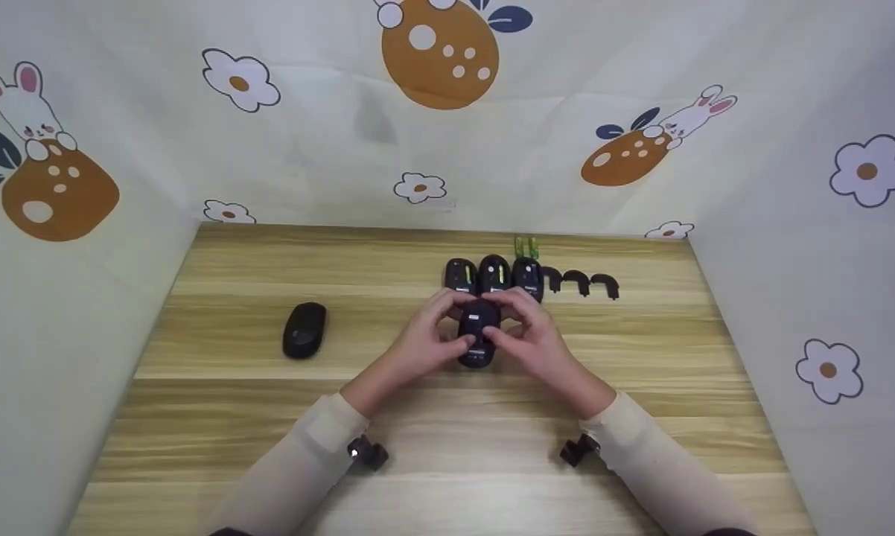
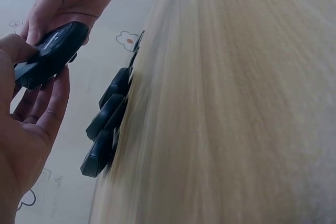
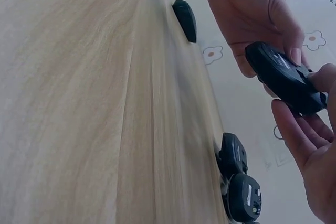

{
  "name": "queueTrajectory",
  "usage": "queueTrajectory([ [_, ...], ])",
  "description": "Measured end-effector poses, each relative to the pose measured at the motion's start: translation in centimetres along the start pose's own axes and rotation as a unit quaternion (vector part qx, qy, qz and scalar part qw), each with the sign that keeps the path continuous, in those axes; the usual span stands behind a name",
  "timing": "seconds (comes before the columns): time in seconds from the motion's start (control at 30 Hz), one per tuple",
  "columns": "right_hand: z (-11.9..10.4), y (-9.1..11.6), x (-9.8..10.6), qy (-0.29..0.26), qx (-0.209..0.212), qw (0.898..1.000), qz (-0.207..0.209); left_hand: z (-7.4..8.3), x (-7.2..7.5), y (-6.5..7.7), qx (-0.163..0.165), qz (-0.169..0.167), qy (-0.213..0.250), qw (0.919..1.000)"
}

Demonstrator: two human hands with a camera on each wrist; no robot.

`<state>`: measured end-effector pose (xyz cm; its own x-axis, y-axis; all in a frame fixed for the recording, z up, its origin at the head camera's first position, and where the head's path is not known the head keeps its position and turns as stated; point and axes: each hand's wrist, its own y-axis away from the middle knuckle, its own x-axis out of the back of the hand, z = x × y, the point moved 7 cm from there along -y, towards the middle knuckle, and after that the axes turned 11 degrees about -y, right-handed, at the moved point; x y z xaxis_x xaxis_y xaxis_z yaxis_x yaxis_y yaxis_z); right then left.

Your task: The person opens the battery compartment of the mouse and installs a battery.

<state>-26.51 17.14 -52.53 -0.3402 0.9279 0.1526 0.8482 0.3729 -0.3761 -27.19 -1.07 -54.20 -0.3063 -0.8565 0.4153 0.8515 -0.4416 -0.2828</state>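
Both hands hold one black computer mouse (image 1: 479,350) just above the table, its labelled face turned up towards the head camera. My left hand (image 1: 421,335) grips its left side, the thumb lying on the labelled face. From the other side my right hand (image 1: 533,339) grips it, thumb pressed near its middle. The left wrist view shows the mouse (image 2: 52,56) tilted between the hands, clear of the tabletop. In the right wrist view, the thumbs lie on one face of the mouse (image 3: 283,80) and fingers support it below.
Behind the hands, three black mice (image 1: 494,272) lie side by side, open compartments up, at least two showing a battery. Two green batteries (image 1: 526,248) lie beyond them. Three curved black covers (image 1: 575,281) are to the right. Another mouse (image 1: 304,330) lies at left. Printed curtains (image 1: 328,149) surround the table.
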Motion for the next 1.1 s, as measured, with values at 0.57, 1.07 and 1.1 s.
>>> queueTrajectory([
  [0.57,-0.4,-0.3,1.3,0.001,-0.005,0.999,0.045,-0.2,-0.8,0.3,0.007,-0.025,-0.015,0.9995],
  [1.07,-0.9,-0.5,3.7,-0.04,0.003,0.996,0.075,-0.5,-0.9,0.3,0.02,-0.028,-0.024,0.9991],
  [1.1,-0.9,-0.5,4.0,-0.042,0.0,0.996,0.076,-0.5,-0.9,0.4,0.022,-0.028,-0.022,0.9991],
])
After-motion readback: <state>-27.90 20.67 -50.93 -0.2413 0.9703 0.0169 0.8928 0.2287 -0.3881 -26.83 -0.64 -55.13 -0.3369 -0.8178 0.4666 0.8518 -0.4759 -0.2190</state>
